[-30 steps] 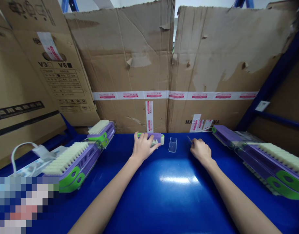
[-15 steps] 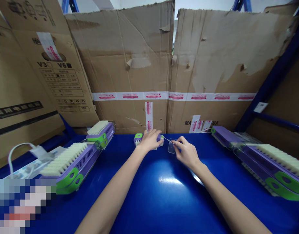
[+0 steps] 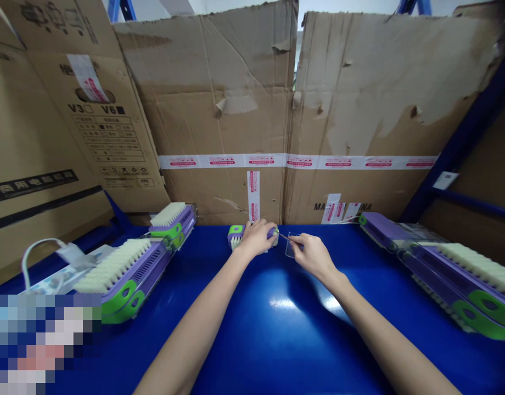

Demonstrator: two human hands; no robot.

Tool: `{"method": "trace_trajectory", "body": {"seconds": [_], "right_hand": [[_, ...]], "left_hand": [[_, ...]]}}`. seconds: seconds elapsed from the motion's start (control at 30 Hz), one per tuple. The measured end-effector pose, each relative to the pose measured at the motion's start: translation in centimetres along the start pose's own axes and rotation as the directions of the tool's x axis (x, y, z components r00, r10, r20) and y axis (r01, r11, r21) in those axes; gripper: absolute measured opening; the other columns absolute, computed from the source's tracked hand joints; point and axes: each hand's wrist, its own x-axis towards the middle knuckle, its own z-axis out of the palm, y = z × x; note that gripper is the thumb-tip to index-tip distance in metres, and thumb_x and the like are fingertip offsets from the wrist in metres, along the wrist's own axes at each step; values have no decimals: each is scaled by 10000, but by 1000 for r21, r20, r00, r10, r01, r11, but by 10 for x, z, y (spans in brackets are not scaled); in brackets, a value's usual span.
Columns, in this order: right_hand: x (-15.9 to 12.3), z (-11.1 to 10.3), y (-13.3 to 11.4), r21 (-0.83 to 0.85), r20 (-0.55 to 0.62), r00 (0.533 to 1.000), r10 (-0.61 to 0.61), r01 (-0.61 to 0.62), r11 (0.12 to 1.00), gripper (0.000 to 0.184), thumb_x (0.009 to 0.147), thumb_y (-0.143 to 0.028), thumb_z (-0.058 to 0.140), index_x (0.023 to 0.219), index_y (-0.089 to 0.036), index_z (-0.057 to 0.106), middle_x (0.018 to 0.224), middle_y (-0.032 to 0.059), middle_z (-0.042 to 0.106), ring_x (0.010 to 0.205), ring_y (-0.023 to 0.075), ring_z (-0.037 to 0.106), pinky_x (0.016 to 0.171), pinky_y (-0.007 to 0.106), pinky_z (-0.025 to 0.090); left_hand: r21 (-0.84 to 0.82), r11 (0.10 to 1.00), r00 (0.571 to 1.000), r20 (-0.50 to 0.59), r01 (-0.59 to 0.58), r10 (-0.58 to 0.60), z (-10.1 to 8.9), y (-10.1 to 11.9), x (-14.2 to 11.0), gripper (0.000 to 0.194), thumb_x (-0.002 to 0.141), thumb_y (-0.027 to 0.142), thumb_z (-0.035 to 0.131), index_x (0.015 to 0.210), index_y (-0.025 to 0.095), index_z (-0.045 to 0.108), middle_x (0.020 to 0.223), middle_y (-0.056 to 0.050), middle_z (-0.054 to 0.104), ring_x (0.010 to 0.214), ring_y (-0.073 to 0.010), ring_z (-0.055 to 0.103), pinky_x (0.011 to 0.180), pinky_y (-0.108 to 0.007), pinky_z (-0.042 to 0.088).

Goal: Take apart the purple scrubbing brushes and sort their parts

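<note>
At the far middle of the blue table (image 3: pixel 285 329), my left hand (image 3: pixel 256 237) is wrapped over a small purple and green brush (image 3: pixel 236 236) with white bristles. My right hand (image 3: pixel 312 253) pinches a thin metal tool (image 3: pixel 282 236) whose tip points at the right end of that brush. A small clear plastic cover (image 3: pixel 291 248) stands just under my right fingers, partly hidden by them.
Purple and green brushes (image 3: pixel 124 271) lie in a row on the left, and more (image 3: pixel 450 269) on the right. A white power strip with cable (image 3: pixel 55 269) lies at far left. Worn cardboard boxes (image 3: pixel 244 109) wall the back; a blue rack post (image 3: pixel 462 137) rises right.
My right hand has moved left from the table's right side to the brush, bringing the metal tool to its end. My left hand has shifted its hold slightly on the brush.
</note>
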Motion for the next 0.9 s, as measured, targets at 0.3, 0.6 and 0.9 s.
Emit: {"method": "trace_trajectory", "body": {"seconds": [0.3,0.6,0.9], "right_hand": [[-8,23,5,111,-46,998,-31,36,993,362,909,-221,385,1177,-201,629,1005,66,698,888,176,650,780,253,459],[-13,26,11,18,-63,998,-20,21,1000,414,922,-272,351,1287,-207,535,1082,69,686,933,208,654,781,289,488],[-7,24,31,23,-139,981,133,-131,991,452,931,-259,297,1343,-179,463,1034,91,696,899,219,660,737,291,475]], "left_hand": [[24,1000,1000,17,0,-1,2,-2,2,312,860,383,515,1139,289,619,1069,-45,629,1047,-238,554,883,-393,393],[16,1000,999,-30,-23,23,5,0,2,305,864,394,500,1112,265,624,1060,-46,649,1058,-237,541,912,-414,356],[-30,999,999,43,13,-12,-1,6,9,235,846,337,532,1039,219,596,1092,-57,656,1074,-244,552,924,-430,341]]}}
